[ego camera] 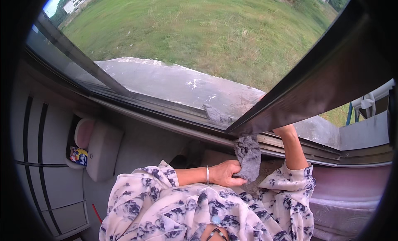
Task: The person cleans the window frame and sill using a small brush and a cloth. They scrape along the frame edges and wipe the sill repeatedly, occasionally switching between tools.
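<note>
My left hand grips one end of a grey cloth in front of my chest. The cloth hangs down from the lower edge of a dark-framed window sash. Another patch of grey cloth shows past the sash by the sill; I cannot tell whether it is the same cloth or a reflection. My right hand reaches past the sash over the window track. The sash hides most of its fingers, so what they hold is not visible.
Outside lies a concrete ledge with grass beyond. A second window pane frame stands at left. Below left are a pale cabinet holding a colourful packet, and striped panels. Pinkish bedding is at right.
</note>
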### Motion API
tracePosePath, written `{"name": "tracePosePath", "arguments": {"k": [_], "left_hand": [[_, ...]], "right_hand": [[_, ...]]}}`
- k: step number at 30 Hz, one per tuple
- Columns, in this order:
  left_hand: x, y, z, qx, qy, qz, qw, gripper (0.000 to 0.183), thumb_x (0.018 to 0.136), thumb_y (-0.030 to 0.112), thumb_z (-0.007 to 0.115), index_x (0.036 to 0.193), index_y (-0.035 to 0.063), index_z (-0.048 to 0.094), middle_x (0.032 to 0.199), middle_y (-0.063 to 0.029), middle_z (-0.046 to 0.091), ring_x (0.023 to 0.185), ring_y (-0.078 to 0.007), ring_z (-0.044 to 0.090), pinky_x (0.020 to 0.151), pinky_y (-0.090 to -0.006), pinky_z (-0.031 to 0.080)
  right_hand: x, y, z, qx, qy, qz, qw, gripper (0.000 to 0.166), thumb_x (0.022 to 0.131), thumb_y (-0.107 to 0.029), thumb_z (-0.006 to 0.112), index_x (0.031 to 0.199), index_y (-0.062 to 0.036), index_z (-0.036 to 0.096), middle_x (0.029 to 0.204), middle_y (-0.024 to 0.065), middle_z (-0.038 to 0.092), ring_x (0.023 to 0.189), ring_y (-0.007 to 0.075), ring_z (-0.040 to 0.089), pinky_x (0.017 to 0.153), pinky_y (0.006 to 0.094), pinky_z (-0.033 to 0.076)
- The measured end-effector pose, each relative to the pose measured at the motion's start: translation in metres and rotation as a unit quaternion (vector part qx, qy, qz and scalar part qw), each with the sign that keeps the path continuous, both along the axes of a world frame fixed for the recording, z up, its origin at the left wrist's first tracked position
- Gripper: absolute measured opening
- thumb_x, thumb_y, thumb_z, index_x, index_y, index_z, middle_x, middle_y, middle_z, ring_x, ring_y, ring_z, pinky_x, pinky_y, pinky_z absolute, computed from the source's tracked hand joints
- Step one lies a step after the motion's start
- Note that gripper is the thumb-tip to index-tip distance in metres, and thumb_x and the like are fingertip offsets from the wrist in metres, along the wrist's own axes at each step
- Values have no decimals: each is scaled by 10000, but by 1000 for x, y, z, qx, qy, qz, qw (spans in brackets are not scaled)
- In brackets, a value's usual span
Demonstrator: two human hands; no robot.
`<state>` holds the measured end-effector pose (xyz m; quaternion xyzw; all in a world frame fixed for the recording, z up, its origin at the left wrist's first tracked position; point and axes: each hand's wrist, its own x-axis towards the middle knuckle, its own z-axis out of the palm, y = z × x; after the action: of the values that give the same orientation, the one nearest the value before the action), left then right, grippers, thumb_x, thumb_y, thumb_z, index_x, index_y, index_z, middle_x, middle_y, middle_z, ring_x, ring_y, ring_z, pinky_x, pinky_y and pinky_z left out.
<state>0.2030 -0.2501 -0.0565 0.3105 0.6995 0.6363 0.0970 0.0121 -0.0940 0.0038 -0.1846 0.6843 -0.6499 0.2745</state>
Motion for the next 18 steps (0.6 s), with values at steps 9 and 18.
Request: {"name": "tracePosePath", "arguments": {"k": [9,18], "left_hand": [[-15,16,-10,20,32,-4,999,264,797,234,662,893,-11,650,839,-214,621,790,-376,605,707,-415,483],[-40,19,49,-279,257,16,925,234,698,183,703,842,2,668,747,-134,624,809,-346,625,711,-429,504]], "right_hand": [[17,16,22,31,109,-60,992,66,901,-82,561,921,-22,579,770,30,574,694,123,543,623,260,450],[20,6,-30,-150,81,-112,979,122,961,-146,544,937,-35,502,667,-1,504,604,103,503,546,233,414]]}}
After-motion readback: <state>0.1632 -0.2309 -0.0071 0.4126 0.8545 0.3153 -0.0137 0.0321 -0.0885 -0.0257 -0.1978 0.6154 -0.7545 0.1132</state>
